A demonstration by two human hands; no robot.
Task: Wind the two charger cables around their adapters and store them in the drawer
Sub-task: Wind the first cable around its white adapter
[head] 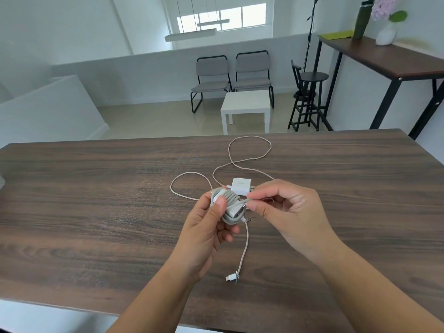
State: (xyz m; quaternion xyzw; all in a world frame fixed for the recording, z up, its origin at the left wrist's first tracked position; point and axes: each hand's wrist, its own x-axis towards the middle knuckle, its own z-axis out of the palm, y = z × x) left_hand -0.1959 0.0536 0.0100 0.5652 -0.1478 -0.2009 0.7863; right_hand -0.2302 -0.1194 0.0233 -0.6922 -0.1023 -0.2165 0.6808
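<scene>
My left hand [209, 227] holds a white adapter [229, 205] above the dark wooden table [96, 200], with a grey cable coiled several times around it. My right hand [283, 207] pinches the free end of that cable just right of the coil. A second white adapter [241, 185] lies on the table right behind the hands. Its pale cable [249, 150] runs loose in loops toward the far edge and to the left. Another stretch of the pale cable trails toward me and ends in a white plug [231, 277]. No drawer is in view.
Beyond the table's far edge stand a small white side table [245, 104], two grey chairs [230, 78] and a black stool [310, 97]. A tall brown table [384, 58] at the right carries a dark bottle and a vase.
</scene>
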